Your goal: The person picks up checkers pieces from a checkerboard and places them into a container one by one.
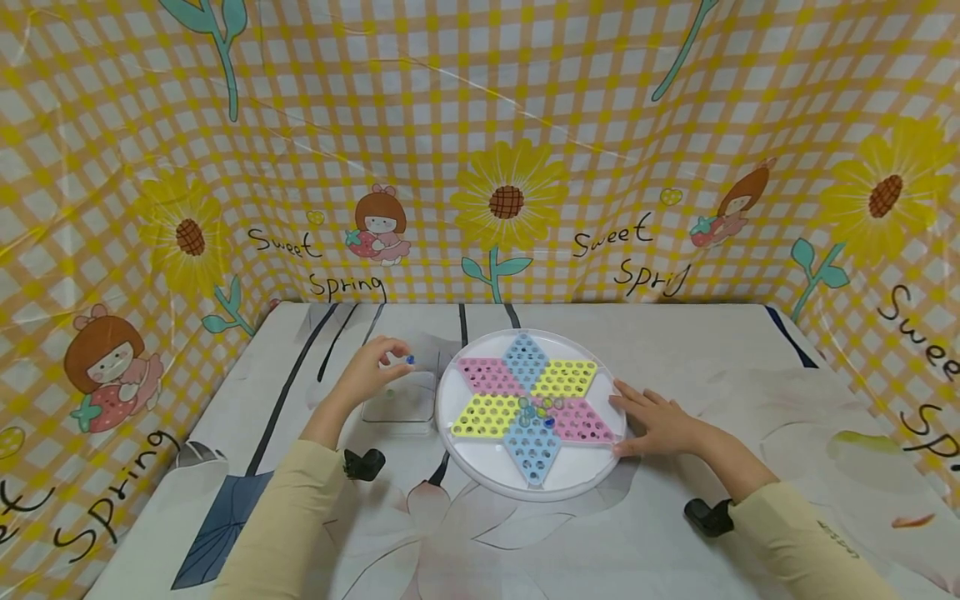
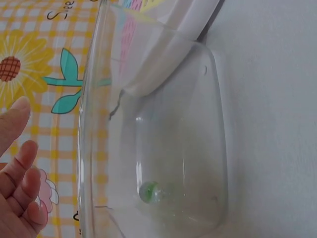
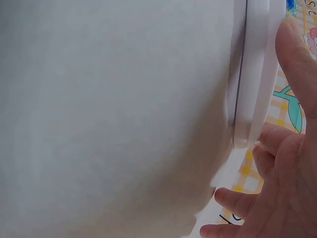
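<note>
A round white Chinese-checkers board point(image 1: 480, 462) with a pink, yellow and blue star lies mid-table, with several marbles point(image 1: 538, 411) clustered at its centre. My left hand point(image 1: 393, 357) pinches a blue marble point(image 1: 409, 360) above a clear plastic container point(image 1: 401, 402) just left of the board. In the left wrist view the container point(image 2: 198, 124) holds one green marble point(image 2: 148, 192), my left hand's fingers point(image 2: 20, 183) show at the left edge, and the blue marble is out of sight. My right hand point(image 1: 626, 412) rests with straight fingers on the board's right rim point(image 3: 252, 74).
A white printed cloth point(image 1: 675, 350) covers the table. Yellow checked sheeting with sunflowers point(image 1: 506, 200) walls in the back and both sides. Small black wrist camera mounts point(image 1: 363, 464) sit by each sleeve.
</note>
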Available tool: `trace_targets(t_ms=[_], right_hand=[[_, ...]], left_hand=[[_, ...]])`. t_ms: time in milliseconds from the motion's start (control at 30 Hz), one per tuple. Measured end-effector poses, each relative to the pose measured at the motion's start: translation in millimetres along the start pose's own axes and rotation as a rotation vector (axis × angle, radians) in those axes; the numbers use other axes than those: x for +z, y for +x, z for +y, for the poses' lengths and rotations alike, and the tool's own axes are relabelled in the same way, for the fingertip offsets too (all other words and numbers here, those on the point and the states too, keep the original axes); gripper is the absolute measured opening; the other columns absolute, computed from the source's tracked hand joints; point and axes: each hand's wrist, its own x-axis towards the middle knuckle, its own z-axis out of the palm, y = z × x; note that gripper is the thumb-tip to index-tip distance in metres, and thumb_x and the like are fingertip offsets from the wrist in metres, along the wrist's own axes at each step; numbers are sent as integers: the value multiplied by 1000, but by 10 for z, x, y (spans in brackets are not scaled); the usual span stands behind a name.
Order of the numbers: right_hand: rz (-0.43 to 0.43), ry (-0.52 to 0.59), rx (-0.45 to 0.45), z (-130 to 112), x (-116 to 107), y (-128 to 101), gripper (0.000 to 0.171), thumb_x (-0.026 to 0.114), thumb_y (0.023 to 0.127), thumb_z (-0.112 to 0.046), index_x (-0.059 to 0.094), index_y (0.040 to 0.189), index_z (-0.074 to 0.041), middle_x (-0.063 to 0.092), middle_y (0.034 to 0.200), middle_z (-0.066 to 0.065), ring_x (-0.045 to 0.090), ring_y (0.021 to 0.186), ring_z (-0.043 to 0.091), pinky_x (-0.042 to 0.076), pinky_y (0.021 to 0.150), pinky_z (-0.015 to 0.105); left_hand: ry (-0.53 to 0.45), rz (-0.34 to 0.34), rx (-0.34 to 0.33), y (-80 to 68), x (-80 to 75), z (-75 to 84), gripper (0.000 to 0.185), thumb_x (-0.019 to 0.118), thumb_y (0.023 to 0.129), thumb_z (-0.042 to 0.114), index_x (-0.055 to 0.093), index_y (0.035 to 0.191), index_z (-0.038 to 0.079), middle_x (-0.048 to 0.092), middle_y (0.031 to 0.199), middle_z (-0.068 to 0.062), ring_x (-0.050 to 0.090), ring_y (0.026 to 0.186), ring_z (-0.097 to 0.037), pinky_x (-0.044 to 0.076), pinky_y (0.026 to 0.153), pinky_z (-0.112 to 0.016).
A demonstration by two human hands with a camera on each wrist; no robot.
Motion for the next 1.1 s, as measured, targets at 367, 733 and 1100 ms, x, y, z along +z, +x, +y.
trace_targets(t_ms=[367,733,1100], right_hand=[[-9,-12,5,7,-2,18,92,66,72,-57,35,137,1,17,147,24,17,124,59,14,90,75],[-13,-7,12,-19,-22,1,92,66,72,-56,35,137,1,17,147,25,17,125,59,13,91,74],[-9,-7,10,-29,-21,-10,91,67,72,-55,35,137,1,17,147,25,17,125,59,14,92,74]], left_hand=[[-14,3,-45,-56,-25,-127,23,65,85,21,60,104,8,59,100,-10,47,82,-20,38,68,-30],[-18,8,-47,-111,-70,-207,21,65,85,19,59,101,7,59,98,-11,46,80,-20,37,66,-30],[-22,-2,-75,-177,-78,-255,19,65,85,15,60,100,6,59,97,-12,45,78,-20,36,64,-29]])
